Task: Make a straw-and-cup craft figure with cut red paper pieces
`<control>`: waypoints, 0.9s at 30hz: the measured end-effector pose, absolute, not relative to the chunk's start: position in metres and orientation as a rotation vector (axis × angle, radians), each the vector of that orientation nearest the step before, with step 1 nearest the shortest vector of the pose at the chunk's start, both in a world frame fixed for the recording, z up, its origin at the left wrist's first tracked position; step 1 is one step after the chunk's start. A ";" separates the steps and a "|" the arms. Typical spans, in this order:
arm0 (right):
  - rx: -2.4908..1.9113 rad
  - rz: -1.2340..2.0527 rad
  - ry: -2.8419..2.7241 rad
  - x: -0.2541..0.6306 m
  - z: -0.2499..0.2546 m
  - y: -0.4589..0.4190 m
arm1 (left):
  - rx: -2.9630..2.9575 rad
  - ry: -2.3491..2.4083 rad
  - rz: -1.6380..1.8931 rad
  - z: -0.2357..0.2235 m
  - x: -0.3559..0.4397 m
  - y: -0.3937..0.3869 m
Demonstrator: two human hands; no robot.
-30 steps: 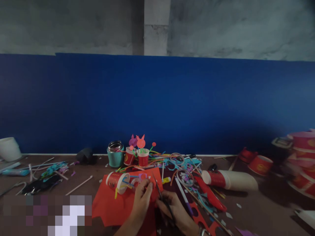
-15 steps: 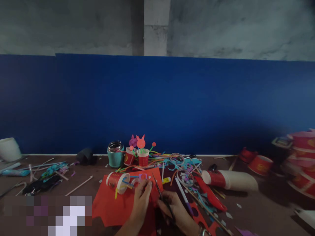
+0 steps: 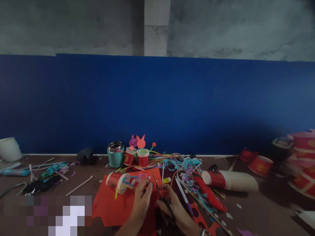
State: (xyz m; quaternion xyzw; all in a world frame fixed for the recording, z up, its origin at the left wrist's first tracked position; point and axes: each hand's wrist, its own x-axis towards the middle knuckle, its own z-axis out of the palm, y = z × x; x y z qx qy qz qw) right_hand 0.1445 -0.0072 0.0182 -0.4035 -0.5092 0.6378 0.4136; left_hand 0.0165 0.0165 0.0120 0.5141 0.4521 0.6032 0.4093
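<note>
The scissors (image 3: 167,206) are resting at the lower centre of the frame, slanting above the red paper (image 3: 115,209), and the right hand (image 3: 177,206) is gripping their dark handles. Compared with half a second ago, its upper fingers are sitting slightly higher alongside the blades, while the left hand (image 3: 142,198) is staying almost where it was; this seems to be a small adjustment of the cutting grip, with the work between the hands looking little advanced. The left hand's thumb and fingers are lying close together near the blade tips, but whether they are pinching a piece, I cannot tell, since red is blending into red there. Whether the blades are parting or meeting is also unclear. Just beyond, a tipped cup (image 3: 113,180) is lying on the paper, its contents partly hiding behind the left hand. Farther out, a wrist band (image 3: 204,232) is being cut off at the bottom edge, stacked cups (image 3: 305,157) are blurring at the far right, and a pixelated patch (image 3: 46,216) is covering the lower left.
</note>
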 end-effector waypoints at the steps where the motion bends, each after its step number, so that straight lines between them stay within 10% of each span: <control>1: -1.011 1.607 -1.284 0.145 0.017 -0.007 | 1.300 1.142 1.517 0.012 0.017 0.017; 27: -1.008 1.563 -1.245 0.147 0.014 -0.006 | 1.135 1.121 1.453 0.014 0.022 0.012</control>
